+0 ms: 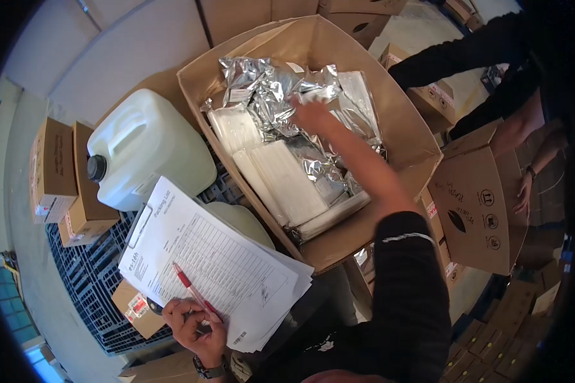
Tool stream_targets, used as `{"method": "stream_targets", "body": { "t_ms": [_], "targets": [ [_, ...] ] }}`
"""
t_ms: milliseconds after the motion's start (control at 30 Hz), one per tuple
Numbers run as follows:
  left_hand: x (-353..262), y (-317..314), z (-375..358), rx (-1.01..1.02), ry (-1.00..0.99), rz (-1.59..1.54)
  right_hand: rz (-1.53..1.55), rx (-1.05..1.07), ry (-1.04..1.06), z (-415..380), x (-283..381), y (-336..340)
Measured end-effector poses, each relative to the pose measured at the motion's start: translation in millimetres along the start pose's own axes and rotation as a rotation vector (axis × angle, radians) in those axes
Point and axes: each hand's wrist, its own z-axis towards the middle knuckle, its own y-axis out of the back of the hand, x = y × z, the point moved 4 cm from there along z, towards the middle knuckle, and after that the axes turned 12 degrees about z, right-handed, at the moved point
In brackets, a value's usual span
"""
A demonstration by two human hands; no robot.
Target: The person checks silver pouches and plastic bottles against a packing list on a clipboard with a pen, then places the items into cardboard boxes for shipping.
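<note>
My left hand [196, 325] is closed on a red pen [191, 288], beside the lower edge of a clipboard with packing list sheets [217, 262]. A large open cardboard box [402, 137] holds silver foil bags [271, 96] and clear-wrapped white packs [287, 175]. Over the foil bags, inside the box, reaches my right hand [312, 116]. Its fingers are blurred, and whether they grip a bag cannot be made out.
A white jerrycan [153, 150] with a black cap stands left of the box on a dark pallet [83, 287]. Small cartons [56, 166] are at the far left. At the right, another person's hands [524, 190] are at a printed carton [473, 210].
</note>
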Motion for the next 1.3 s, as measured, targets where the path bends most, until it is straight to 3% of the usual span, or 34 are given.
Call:
{"method": "stream_targets", "body": {
  "t_ms": [33, 100, 133, 200, 233, 333, 400, 433, 500, 567, 700, 767, 800, 833, 900, 933, 967, 1067, 1133, 1300],
  "targets": [
    [0.4, 1.3, -0.3, -0.005, 0.019, -0.003, -0.165, 0.158, 0.021, -20.4, -8.0, -7.3],
    [-0.8, 1.6, 1.3, 0.023, -0.002, -0.03, -0.471, -0.042, 0.122, -60.9, 0.9, -20.5],
    [-0.9, -1.4, 2.4, 0.013, 0.013, -0.036, -0.484, -0.042, 0.135, -66.0, 28.3, 1.9],
    [-0.8, 1.1, 1.4, 0.012, 0.009, -0.046, -0.337, 0.628, -0.169, -90.5, 82.9, 33.8],
    [-0.4, 1.9, 1.5, 0.026, 0.001, -0.041, -0.323, 0.636, -0.174, -82.3, 75.9, 24.6],
    [-1.2, -0.2, 1.9, -0.011, 0.009, -0.032, 0.083, 0.495, -0.028, -31.3, 52.8, -10.3],
    [0.5, -0.3, 0.8, -0.014, 0.011, -0.026, 0.021, -0.128, -0.184, -6.9, 40.1, -13.8],
    [2.2, 0.3, -0.6, -0.013, 0.004, -0.019, 0.031, -0.13, -0.186, 0.5, 42.0, -30.7],
    [5.0, -0.7, -0.6, 0.002, -0.001, -0.006, 0.172, -0.388, -0.257, 18.7, 48.8, -59.3],
    [0.4, -1.2, 0.7, -0.007, 0.008, -0.018, 0.066, -0.428, -0.311, 33.9, 54.2, -97.6],
    [6.0, -2.7, -2.9, -0.039, -0.007, -0.021, 0.27, -0.465, -0.261, 30.3, 53.4, -96.6],
    [1.6, -0.9, 0.5, -0.034, -0.025, -0.009, 0.303, -0.197, -0.088, 42.1, 37.9, -90.8],
    [-1.5, 0.3, 2.7, -0.03, -0.046, -0.002, 0.378, -0.199, -0.099, 42.3, 30.9, -77.5],
    [-2.6, 1.9, 4.6, -0.04, -0.025, 0.002, 0.399, -0.321, 0.113, 64.0, -6.0, -90.3],
    [-5.4, 3.1, 6.6, -0.038, -0.076, -0.043, 0.747, 0.001, -0.074, 31.2, -16.6, -0.4],
    [-2.2, 2.2, 5.7, -0.066, -0.066, -0.066, 0.542, 0.012, 0.038, 38.1, -36.5, 22.4],
    [-1.0, 4.4, 6.9, -0.079, -0.04, -0.083, 0.895, 0.188, -0.144, -7.2, -11.0, 77.4],
    [-4.6, 7.2, 9.1, -0.08, -0.068, -0.122, 0.864, 0.05, -0.05, -74.4, -31.1, 125.5],
    [-5.6, 8.8, 9.6, -0.096, -0.068, -0.135, 1.037, -0.02, -0.098, -147.3, -25.5, 153.4],
    [-2.7, 8.3, 3.7, -0.103, -0.132, -0.091, 1.546, -0.395, 0.054, -304.8, 1.2, 165.2]
  ]
}}
